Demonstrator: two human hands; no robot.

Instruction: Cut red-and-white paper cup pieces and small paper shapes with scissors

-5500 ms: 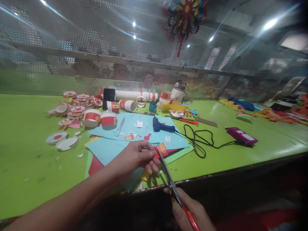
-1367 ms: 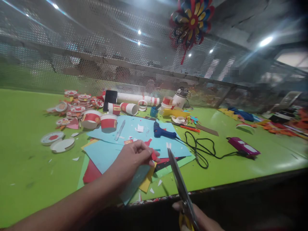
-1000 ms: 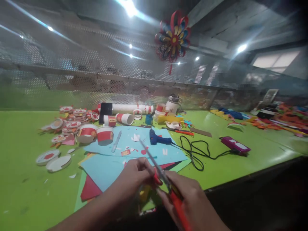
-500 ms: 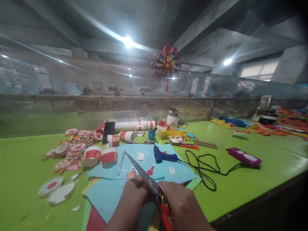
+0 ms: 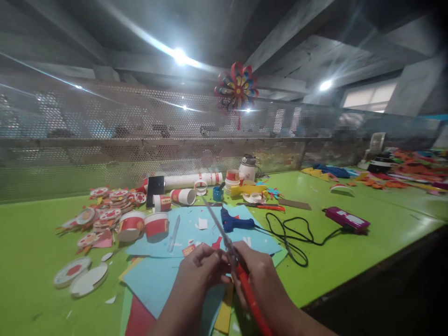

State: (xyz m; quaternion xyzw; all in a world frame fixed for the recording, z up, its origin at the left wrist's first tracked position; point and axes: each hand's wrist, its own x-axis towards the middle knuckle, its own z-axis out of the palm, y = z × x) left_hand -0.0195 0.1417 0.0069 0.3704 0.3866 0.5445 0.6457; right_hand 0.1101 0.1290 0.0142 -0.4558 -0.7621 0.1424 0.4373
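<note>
My right hand is wrapped round the red handle of a pair of scissors, whose blades point up and away over the blue paper sheets. Close beside the scissors, my left hand has its fingers curled and pinched together; whatever lies between them is too small or hidden to make out. Beyond my hands a blue glue gun lies on the paper. Left of it are a clear pen-like stick, a white paper scrap and a red scrap.
Red-and-white paper cups and a pile of decorated discs are on the left of the green table. A black cord runs right to a purple box. A white bottle stands before the perforated metal screen.
The scissors have turned more upright, with their handle swung toward the right. My left fingers have risen into view beside the pivot. The whole view has shifted slightly.
</note>
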